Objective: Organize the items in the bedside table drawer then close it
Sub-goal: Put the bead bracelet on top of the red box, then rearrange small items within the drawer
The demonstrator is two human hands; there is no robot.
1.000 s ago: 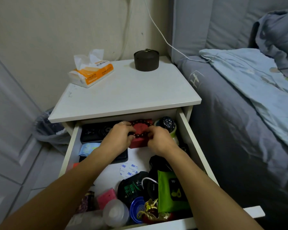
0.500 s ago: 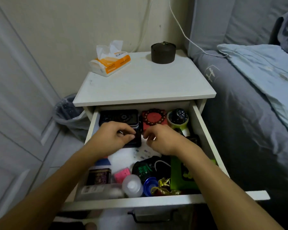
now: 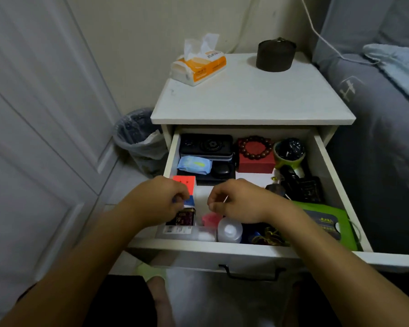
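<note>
Both hands had drawn back from the red box (image 3: 256,159) at the drawer (image 3: 340,182)'s back edge toward its front-left corner. Left hand (image 3: 158,201) fingers pinched a cube (image 3: 185,185); right hand (image 3: 239,200) pinched something thin. Front clutter remained unsorted, drawer open.

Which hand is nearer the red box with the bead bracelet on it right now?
Right. The right hand sits just in front of the red box, slightly to its left. The left hand is further left, by the multicoloured cube at the drawer's left wall.
</note>
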